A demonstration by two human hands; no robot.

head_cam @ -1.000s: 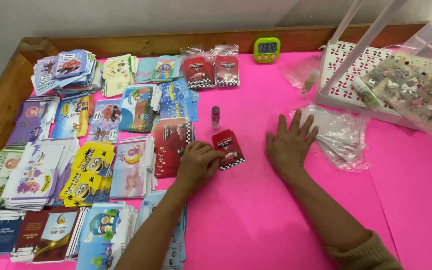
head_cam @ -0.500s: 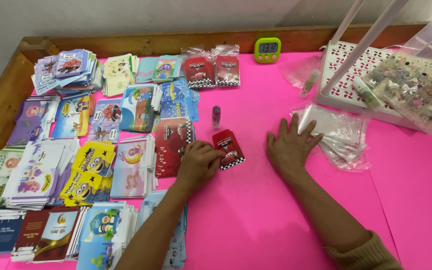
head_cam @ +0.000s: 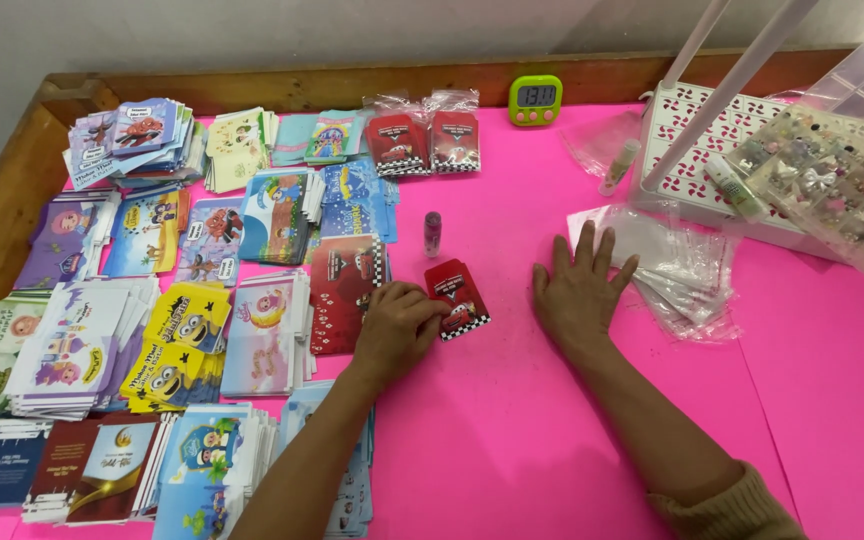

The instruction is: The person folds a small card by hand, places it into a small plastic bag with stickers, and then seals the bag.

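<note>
Fingers of left hand (head_cam: 395, 328) curl on red envelopes (head_cam: 457, 297); right hand (head_cam: 579, 293) lies flat.

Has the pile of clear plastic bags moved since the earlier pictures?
Yes. The top clear plastic bags slid left along the pink table, away from the white basket, drawn by the right hand.

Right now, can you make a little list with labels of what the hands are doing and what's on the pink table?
left hand: curled, fingers on the red envelope stack
right hand: flat, fingertips at the clear plastic sleeves
between the hands: bare pink table
left side: many piles of cartoon envelopes
near the stack: small glue tube, upright
back edge: green timer
right side: white basket, clear bead box
</note>
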